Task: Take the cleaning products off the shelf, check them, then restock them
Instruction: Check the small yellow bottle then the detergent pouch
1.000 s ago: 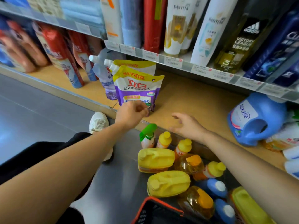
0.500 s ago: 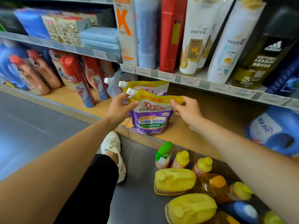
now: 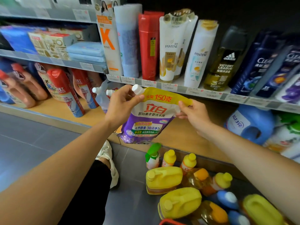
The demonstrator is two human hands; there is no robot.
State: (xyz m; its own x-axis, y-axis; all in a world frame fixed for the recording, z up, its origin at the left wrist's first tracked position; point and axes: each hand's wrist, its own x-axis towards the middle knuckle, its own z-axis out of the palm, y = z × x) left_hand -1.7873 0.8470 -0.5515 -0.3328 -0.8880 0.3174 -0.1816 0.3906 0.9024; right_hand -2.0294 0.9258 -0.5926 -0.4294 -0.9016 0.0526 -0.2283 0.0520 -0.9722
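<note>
Shop shelving fills the view, with shampoo (image 3: 172,47) on the upper tier and a wooden bottom shelf (image 3: 178,137) just above a grey floor (image 3: 32,143).

A purple and yellow pouch (image 3: 151,120) hangs in the air in front of that shelf, stretched between both hands. The left hand (image 3: 120,106) has its fingers curled round the top corner just under the white cap (image 3: 137,89). The right hand (image 3: 193,114) pinches the opposite top corner between thumb and fingers. Held by its two upper corners, the soft pouch hangs flat with its printed face toward the camera, which suits the checking step. Its bottom looks clear of the shelf board, though I cannot be sure.

The cap is on, and the pouch bulges low down, so it is probably full and will sag if one corner is let go. More pouches (image 3: 101,95) stand behind the left hand, and a blue jug (image 3: 250,124) lies at the right of the shelf.

On the floor below, yellow jugs (image 3: 164,179) of amber liquid lie on their sides. Small bottles (image 3: 168,158) with yellow caps and a spray bottle (image 3: 152,156) stand upright beside them, likely waiting for restocking. Only the red rim of a basket (image 3: 168,222) shows, and its contents are hidden.
</note>
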